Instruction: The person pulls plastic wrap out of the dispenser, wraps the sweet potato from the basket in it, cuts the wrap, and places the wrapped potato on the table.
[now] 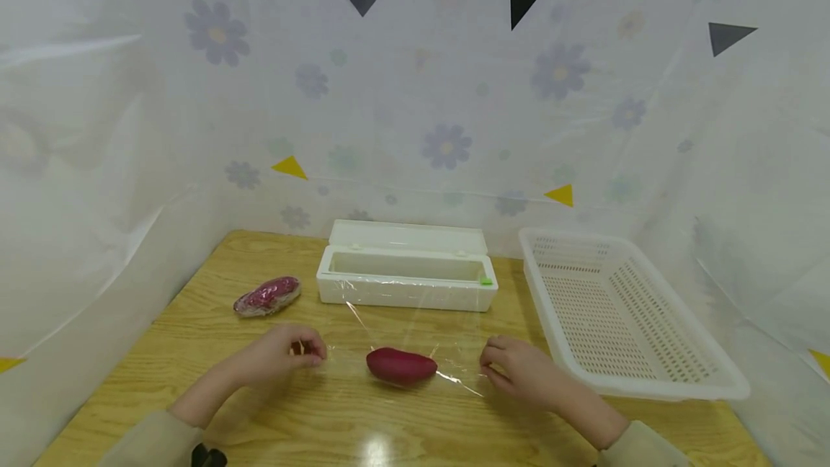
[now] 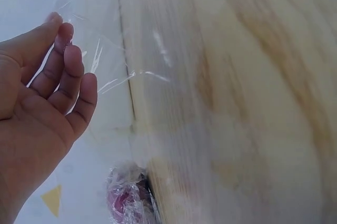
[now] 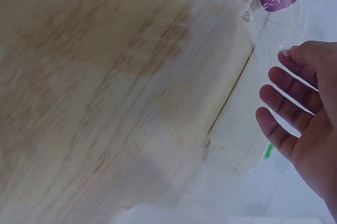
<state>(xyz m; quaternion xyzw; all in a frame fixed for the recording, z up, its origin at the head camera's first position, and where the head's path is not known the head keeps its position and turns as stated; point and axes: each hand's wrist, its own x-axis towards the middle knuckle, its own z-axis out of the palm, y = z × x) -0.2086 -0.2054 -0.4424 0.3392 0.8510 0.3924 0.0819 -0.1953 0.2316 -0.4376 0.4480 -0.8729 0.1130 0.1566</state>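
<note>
A sheet of clear cling film (image 1: 454, 352) stretches from a white cling film box (image 1: 405, 294) toward the front of the table. My left hand (image 1: 285, 355) pinches the film's left corner between thumb and forefinger; the film's creases at those fingertips show in the left wrist view. On the other side, my right hand (image 1: 521, 372) pinches the right corner, its remaining fingers loosely spread in the right wrist view. Between the hands sits a purple-red sweet potato (image 1: 402, 367), overlapped with the film in the head view. A second sweet potato (image 1: 268, 297), wrapped in film, lies beyond my left hand.
The box stands at the table's back with its lid (image 1: 408, 236) raised and a green slider (image 1: 486, 281) at its right front edge. To the right is a white perforated plastic basket (image 1: 648, 388). Pale flowered curtains (image 1: 447, 92) surround the wooden table (image 1: 285, 431).
</note>
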